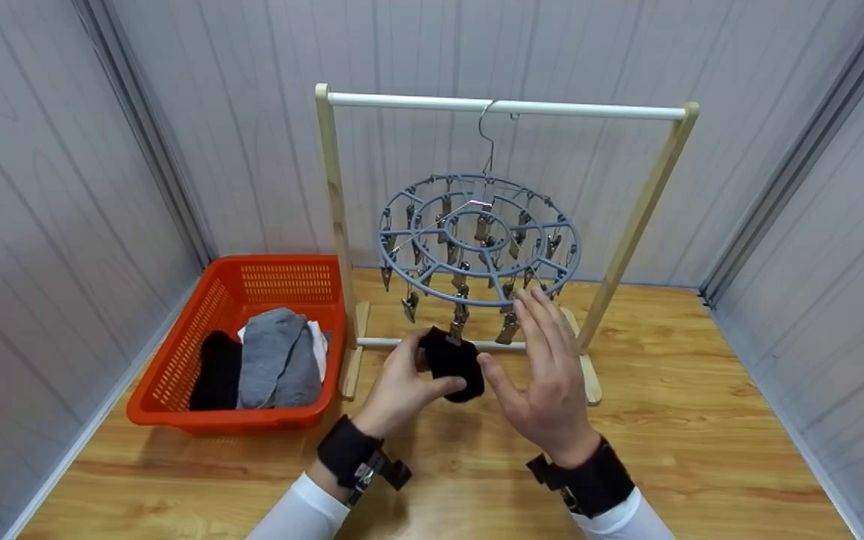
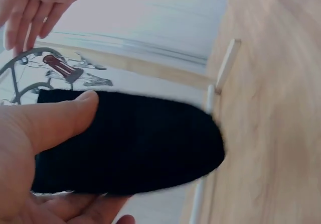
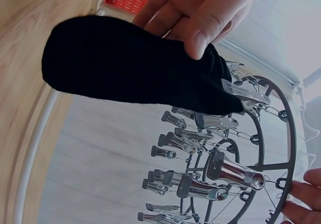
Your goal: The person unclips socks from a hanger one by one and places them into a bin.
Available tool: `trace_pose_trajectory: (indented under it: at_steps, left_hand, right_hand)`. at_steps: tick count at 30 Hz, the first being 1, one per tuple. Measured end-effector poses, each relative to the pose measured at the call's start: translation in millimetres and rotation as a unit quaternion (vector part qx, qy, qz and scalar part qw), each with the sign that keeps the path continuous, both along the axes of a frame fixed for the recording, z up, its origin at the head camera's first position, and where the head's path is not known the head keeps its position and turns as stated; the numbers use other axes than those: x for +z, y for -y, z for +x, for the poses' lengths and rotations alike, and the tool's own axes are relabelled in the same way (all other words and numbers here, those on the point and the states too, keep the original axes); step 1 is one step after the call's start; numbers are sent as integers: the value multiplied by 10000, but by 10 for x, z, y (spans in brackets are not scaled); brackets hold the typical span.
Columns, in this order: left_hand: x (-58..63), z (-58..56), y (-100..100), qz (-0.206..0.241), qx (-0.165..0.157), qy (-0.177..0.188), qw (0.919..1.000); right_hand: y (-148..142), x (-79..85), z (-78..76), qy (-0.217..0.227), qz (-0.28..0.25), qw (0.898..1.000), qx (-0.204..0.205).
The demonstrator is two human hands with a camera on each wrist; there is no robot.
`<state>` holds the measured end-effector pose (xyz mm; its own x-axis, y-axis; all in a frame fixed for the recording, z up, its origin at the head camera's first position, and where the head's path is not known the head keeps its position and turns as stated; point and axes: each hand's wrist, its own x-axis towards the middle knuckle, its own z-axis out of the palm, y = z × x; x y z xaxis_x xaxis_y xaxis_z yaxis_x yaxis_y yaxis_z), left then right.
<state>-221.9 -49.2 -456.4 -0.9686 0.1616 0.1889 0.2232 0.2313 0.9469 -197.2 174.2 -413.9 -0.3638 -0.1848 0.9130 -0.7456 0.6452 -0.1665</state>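
Note:
A black sock (image 1: 456, 369) hangs from a metal clip (image 3: 247, 93), which bites one corner of its open end. Pinched between thumb and fingers of my left hand (image 1: 402, 382), the sock points its rounded toe downward. My right hand (image 1: 550, 375) is raised beside it with straight fingers, the fingertips at the front rim of the round grey drying hanger (image 1: 469, 301). In the right wrist view those fingertips touch the ring. Many more metal clips (image 3: 235, 171) dangle from the hanger's rings, with nothing in those nearest the sock.
The hanger's hook holds onto the white bar (image 1: 589, 110) of a wooden-legged stand. Left of the stand, an orange basket (image 1: 233, 417) contains grey cloth (image 1: 274, 360), a black piece (image 1: 216, 371) and something white. Panelled walls enclose the wood-grain surface on three sides.

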Motion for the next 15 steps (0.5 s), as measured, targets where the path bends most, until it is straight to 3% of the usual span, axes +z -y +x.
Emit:
trace_pose_trajectory:
  at_steps: [5, 15]
  left_hand:
    - [-39, -12, -21, -15, 18, 3, 10000]
    - [-2, 11, -48, -213, -133, 79, 9997]
  right_hand:
    - [3, 6, -2, 31, 14, 10000, 21]
    - [4, 28, 9, 26, 14, 10000, 55]
